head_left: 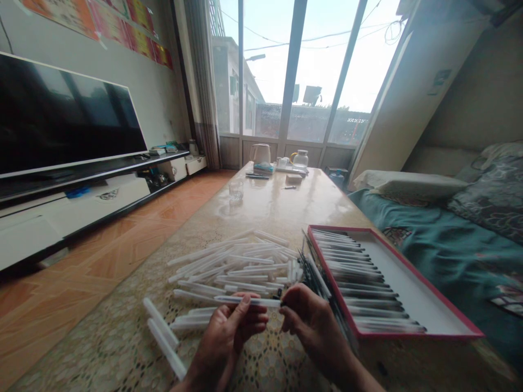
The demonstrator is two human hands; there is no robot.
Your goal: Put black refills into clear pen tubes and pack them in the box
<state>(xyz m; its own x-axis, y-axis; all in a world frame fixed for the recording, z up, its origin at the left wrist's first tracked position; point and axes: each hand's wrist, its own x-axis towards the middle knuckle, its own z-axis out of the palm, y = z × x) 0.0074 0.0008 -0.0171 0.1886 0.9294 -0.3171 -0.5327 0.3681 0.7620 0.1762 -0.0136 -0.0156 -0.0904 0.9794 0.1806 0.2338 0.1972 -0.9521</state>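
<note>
My left hand (235,326) holds a white pen barrel (258,301) crosswise above the table (286,209), thumb laid over it and fingers curled beneath. My right hand (312,316) has thumb and forefinger drawn together at the barrel's black right end; I cannot tell whether they pinch a separate small part there. Just beyond my fingers a loose heap of white barrels (235,267) spreads over the flowered cover, some lying across others, and two stray barrels (161,322) lie at the near left, beside my left wrist. Short white pieces (292,270) sit at the heap's right edge, next to a bundle of thin dark rods (312,275). Those rods crowd the strip between the heap and a shallow pink-rimmed box (417,291), whose raised side wall stands between my right hand and the row of pens (368,288) inside. Farther along the table stands a clear glass (236,191), well apart from my work, with a kettle (261,154) and a glass teapot (300,158) at the far end.
</note>
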